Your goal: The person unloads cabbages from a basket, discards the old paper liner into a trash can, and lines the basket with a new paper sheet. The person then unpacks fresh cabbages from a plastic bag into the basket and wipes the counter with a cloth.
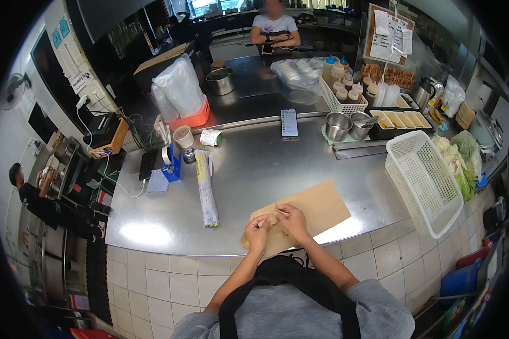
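Head view. Left hand (258,227): fingers curling closed, pinching a small tan piece (273,219). Right hand (292,219): pinching alongside. Brown paper (328,206): lying beneath both hands, reaching the table's (169,212) near edge. Phone (289,124): lying beyond. White basket (395,160): sitting at right.

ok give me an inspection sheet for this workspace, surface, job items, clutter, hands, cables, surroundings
Surface: metal counter, shiny, glare near the front edge
Job's things: brown paper lying at the front edge
Clutter: phone, long wrapped bundle, blue tape dispenser
Hands: left hand and right hand close together over the paper, fingers bent; what they pinch is unclear
Cables: white cable looping at the counter's left end
Surroundings: white crate on the right, person across the counter, tiled floor
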{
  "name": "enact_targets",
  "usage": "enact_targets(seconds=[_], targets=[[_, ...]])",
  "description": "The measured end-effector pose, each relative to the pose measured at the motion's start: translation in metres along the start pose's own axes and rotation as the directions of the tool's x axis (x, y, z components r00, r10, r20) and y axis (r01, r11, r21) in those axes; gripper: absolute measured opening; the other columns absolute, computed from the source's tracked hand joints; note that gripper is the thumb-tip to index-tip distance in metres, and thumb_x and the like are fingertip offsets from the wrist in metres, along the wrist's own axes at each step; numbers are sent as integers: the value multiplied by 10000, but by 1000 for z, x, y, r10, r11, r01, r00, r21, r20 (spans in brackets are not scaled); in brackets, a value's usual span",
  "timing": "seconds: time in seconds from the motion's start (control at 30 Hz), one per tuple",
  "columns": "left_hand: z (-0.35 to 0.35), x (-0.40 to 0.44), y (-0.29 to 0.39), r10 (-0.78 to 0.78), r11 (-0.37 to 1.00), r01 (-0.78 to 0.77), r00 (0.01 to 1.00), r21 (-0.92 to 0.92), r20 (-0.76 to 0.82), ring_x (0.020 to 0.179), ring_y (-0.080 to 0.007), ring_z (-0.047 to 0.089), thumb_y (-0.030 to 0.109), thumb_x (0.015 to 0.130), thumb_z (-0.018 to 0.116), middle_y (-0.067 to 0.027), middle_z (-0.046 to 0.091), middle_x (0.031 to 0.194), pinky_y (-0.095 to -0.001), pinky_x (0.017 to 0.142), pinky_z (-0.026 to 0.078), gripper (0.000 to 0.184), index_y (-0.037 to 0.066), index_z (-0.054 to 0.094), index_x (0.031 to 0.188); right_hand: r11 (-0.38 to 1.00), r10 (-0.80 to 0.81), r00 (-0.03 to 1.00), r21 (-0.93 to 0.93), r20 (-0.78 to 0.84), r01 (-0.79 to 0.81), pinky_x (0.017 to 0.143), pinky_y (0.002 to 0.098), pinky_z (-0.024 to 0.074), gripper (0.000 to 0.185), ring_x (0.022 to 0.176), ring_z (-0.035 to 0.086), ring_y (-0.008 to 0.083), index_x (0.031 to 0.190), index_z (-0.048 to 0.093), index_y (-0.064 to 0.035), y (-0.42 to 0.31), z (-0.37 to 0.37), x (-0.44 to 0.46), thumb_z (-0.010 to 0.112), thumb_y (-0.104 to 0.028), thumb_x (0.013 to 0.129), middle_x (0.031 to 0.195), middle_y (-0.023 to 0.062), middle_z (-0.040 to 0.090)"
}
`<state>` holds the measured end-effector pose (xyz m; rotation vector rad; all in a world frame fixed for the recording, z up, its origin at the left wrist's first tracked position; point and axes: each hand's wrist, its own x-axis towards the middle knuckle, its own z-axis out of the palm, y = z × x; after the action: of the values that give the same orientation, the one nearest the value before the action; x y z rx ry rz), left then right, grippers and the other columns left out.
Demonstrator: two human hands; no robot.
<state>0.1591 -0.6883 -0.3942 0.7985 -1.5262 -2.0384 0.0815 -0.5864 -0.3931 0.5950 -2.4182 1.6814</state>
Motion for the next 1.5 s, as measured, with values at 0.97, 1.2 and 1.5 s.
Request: enact_targets(seconds=[0.97, 1.2, 1.5], targets=[[-19, -3, 47, 352, -108, -577, 739, 809, 574, 843, -296, 601, 171, 738, 616, -138, 598, 987, -418, 735, 445, 267, 101, 588, 995, 997, -8, 960, 77, 281, -14, 565, 284, 418, 82, 549, 489, 154, 831, 601, -25, -5, -18, 22, 614, -104, 814, 640, 97, 576], [-17, 11, 38, 451, 177, -620, 741, 764, 497, 545, -347, 589, 151, 816, 532, -161, 609, 654, -437, 490, 458, 130, 33, 575, 778, 853, -462, 886, -293, -37, 432, 665, 347, 457, 128, 716, 567, 284, 882, 593, 10, -65, -42, 20, 593, -90, 803, 796, 162, 591], [18, -31, 63, 445, 262, -694, 704, 671, 554, 522, -305, 584, 150, 777, 570, -129, 570, 574, -427, 500, 456, 113, 52, 532, 818, 991, 110, 987, 66, 114, -118, 856, 389, 441, 228, 956, 571, 296, 1058, 535, 11, -12, -19, -36, 412, -59, 880, 974, 173, 589]])
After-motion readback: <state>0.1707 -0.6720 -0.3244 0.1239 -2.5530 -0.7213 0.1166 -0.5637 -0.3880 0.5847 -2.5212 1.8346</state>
